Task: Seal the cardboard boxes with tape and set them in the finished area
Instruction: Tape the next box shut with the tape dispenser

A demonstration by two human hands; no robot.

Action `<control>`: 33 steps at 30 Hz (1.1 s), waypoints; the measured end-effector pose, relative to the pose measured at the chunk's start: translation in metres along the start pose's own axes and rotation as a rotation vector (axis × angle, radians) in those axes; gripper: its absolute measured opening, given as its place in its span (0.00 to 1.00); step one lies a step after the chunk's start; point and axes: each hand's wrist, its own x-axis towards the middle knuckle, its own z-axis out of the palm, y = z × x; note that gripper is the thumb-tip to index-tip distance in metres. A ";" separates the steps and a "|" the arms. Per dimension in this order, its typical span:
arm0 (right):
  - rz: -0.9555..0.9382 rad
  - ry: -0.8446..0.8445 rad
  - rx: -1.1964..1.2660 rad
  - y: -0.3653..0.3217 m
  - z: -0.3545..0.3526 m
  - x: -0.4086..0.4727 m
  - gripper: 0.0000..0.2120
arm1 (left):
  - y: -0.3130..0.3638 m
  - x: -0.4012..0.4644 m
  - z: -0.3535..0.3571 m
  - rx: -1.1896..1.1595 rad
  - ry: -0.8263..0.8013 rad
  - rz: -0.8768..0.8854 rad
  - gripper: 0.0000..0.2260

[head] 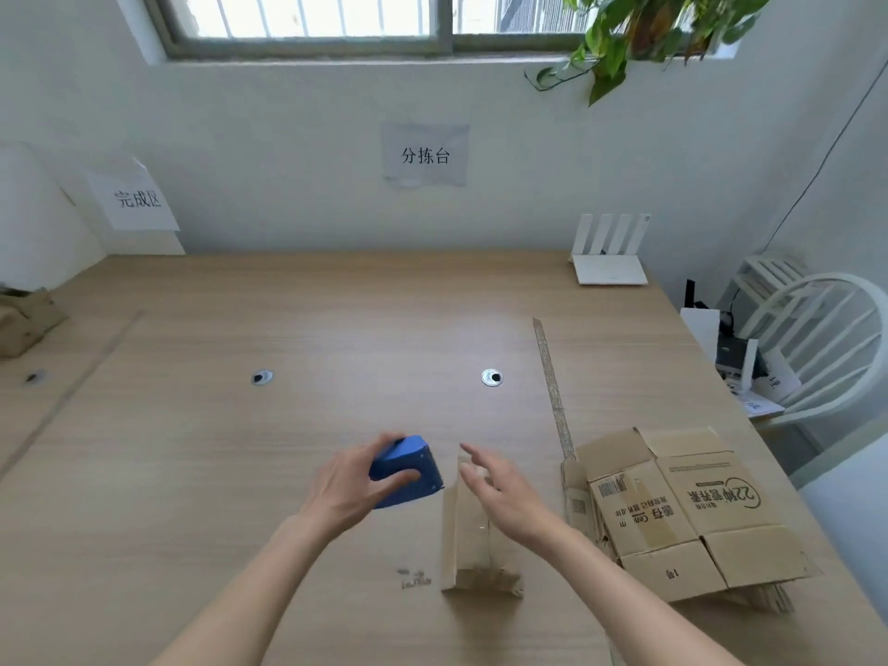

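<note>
I look down on a wide wooden table (240, 473) set against a pale wall, with two round metal cable grommets (491, 377) set into its middle. My left hand (351, 483) grips a blue tape dispenser (408, 473), fingers and thumb curled round it, just above the tabletop. My right hand (499, 492) is open, fingers straight and spread, over a small cardboard box (473, 535) that stands near the front edge; whether it touches the box I cannot tell. Just to the right lies a stack of flattened cardboard boxes (682, 511) with printed sides. A long strip (552, 386) runs back from that stack. A white router (610, 257) sits at the far right corner. Paper signs (425, 155) hang on the wall under a barred window (307, 16), a leafy plant (639, 31) trails down at the right, and a white chair (817, 348) stands beside the table.
</note>
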 end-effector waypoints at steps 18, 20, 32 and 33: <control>-0.100 0.278 0.268 -0.089 -0.027 0.007 0.07 | 0.053 0.007 -0.078 0.091 0.035 0.217 0.25; -0.042 0.295 0.245 -0.077 -0.024 0.004 0.08 | 0.058 0.004 -0.069 0.141 -0.005 0.217 0.23; 0.489 0.304 0.359 0.110 -0.022 -0.060 0.08 | 0.011 -0.032 0.010 0.329 -0.284 0.070 0.17; 0.481 0.316 0.364 0.113 -0.020 -0.062 0.07 | 0.011 -0.031 0.013 0.339 -0.294 0.060 0.16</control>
